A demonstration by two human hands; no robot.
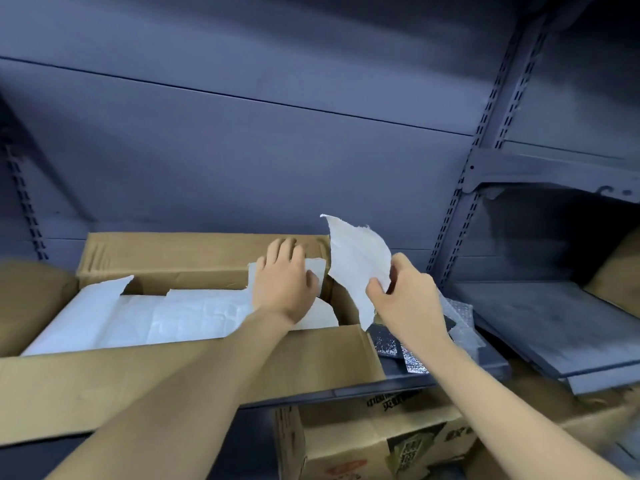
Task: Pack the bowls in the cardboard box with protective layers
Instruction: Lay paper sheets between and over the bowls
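The main risk lies with the torn sheet. It is thin and ragged-edged, and the right hand pinches it only at its lower edge between thumb and fingertips, so it stands up loosely above the right end of the cardboard box. A quick pull could rip it further, or it could fold over itself as it goes down and leave a gap in the padding. The left hand lies flat, with the fingers nearly straight, and presses on the white paper layer at the right end of the box. If that hand leans too hard or slides, the layer could bunch up and bare whatever sits beneath. No bowls can be seen, so I cannot tell whether any lie under the paper. The box sits open on a grey metal shelf, its flaps spread and its near flap hanging toward the camera. The paper inside is creased and uneven, and brown cardboard shows at the back left. A piece of bubble wrap lies on the shelf just beside the box, under the right wrist, and could be dragged off the edge. A printed carton stands on the level below.
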